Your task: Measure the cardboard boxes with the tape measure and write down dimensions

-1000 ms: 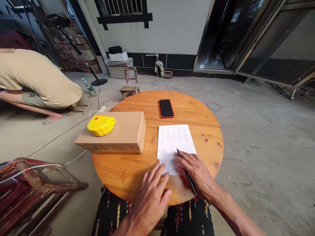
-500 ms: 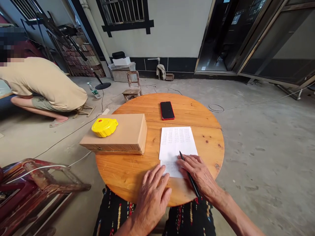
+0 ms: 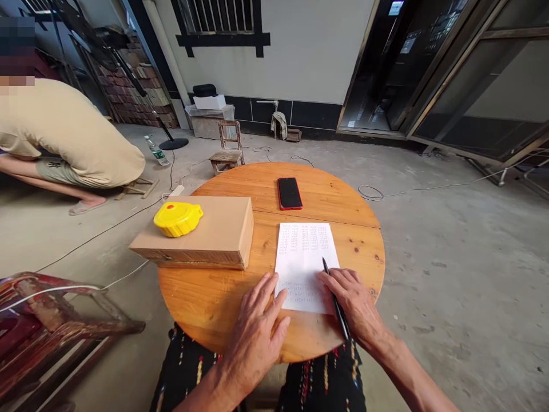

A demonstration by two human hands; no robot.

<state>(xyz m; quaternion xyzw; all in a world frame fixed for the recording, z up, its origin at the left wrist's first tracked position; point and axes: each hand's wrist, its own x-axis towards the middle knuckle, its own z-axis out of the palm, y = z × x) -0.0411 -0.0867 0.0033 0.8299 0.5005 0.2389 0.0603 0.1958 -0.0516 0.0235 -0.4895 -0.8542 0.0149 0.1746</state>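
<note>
A white sheet of paper (image 3: 305,264) with rows of handwritten marks lies on the round wooden table (image 3: 343,200). My left hand (image 3: 257,320) rests open at the sheet's lower left edge, fingers stretched out and fingertips touching or very near the paper. On its right side, my right hand (image 3: 354,300) is closed on a black pen (image 3: 338,306). The pen's tip points away from me, over the paper, and its other end reaches toward the table's near edge. Part of the paper's right edge is hidden under the right hand.
A cardboard box (image 3: 223,234) with a yellow tape measure (image 3: 178,218) on top stands left on the table. Behind the paper lies a red-edged phone (image 3: 290,193). A wooden chair (image 3: 55,320) is at lower left; a person (image 3: 72,131) crouches beyond. Cables cross the floor.
The pen tip and right fingers have shifted slightly right. My left hand sits a little further left. A step across the lower paper no longer shows; it looks like one flat sheet.
</note>
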